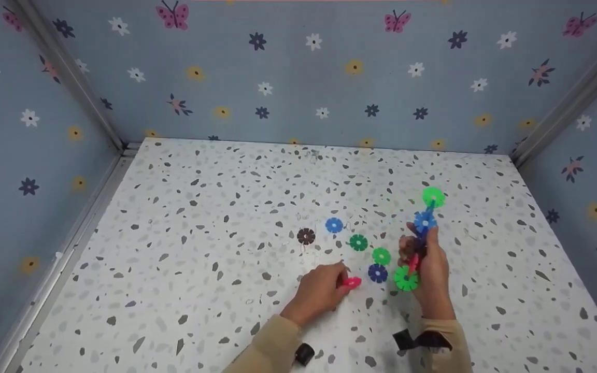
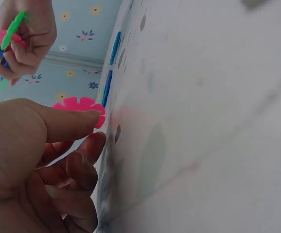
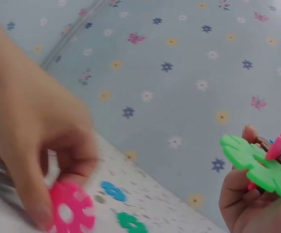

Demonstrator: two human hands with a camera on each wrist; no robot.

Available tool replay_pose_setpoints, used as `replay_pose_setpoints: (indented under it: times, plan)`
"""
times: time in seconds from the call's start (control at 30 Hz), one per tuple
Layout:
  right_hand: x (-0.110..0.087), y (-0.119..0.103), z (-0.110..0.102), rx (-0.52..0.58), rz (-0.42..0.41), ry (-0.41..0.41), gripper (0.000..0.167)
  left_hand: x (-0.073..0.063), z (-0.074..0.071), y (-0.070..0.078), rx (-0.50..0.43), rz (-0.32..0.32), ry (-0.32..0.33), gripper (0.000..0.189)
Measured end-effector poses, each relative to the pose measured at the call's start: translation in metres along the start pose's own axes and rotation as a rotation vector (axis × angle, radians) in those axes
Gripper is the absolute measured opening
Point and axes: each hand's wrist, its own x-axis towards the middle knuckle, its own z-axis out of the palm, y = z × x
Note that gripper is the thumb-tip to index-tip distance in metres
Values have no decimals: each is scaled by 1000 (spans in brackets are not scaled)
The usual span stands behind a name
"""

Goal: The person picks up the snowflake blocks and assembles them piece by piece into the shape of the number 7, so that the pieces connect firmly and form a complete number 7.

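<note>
My left hand (image 1: 322,290) pinches a pink notched plastic disc (image 2: 79,104) between thumb and fingers, low over the speckled tabletop. In the right wrist view the pink disc's round centre hole shows. To its right, my right hand (image 1: 433,272) grips a chain of interlocked notched discs. A bright green disc (image 1: 434,197) tops the chain, with a blue disc (image 1: 425,223) below it. At the near end are a pink disc (image 3: 280,141) and another green disc (image 1: 406,278). A brown disc sits among them, partly covered by the fingers.
Loose discs lie between and beyond the hands: brown (image 1: 306,236), light blue (image 1: 333,225), dark green (image 1: 358,242), green (image 1: 381,256) and dark blue (image 1: 378,273). Flower-patterned panels (image 1: 309,77) enclose the white speckled table (image 1: 200,207) at the back and sides.
</note>
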Motion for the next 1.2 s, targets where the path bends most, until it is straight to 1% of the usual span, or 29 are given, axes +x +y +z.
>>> replay_pose_setpoints:
  times: [0.1, 0.17, 0.27, 0.37, 0.47, 0.53, 0.6, 0.73, 0.83, 0.9, 1.0, 1.13, 1.2]
  plan:
    - [0, -11, -9, 39, 24, 29, 60, -6, -7, -2, -36, 16, -7, 6]
    - [-1, -15, -12, 45, 32, 44, 57, -9, -13, -1, -40, 68, -8, 6]
    - [-1, -15, -7, 6, 40, 26, 56, -14, -22, 5, -29, 194, 26, 11]
    - [-2, -9, 6, -43, 47, -52, 54, -18, -31, 14, 13, 346, 100, 13]
    - [-5, -3, 20, -71, 72, -107, 53, -23, -37, 22, 85, 478, 176, 11]
    - [-8, 0, 28, -68, 76, -128, 50, -25, -39, 26, 117, 546, 208, 9]
    - [-11, 2, 34, -58, 86, -150, 48, -27, -41, 29, 126, 594, 233, 8]
    - [-15, 4, 41, -8, 82, -238, 45, -30, -42, 31, 106, 659, 263, 7]
    - [-18, 4, 44, 36, 88, -300, 44, -31, -43, 29, 98, 691, 300, 6]
    - [-19, 4, 44, 55, 96, -324, 43, -32, -44, 28, 93, 702, 322, 5]
    - [-20, 4, 45, 65, 107, -342, 44, -34, -46, 27, 83, 710, 332, 5]
    - [-20, 4, 46, 67, 110, -337, 47, -35, -46, 27, 86, 719, 337, 4]
    - [-20, 4, 47, 86, 110, -339, 46, -35, -45, 27, 78, 721, 344, 5]
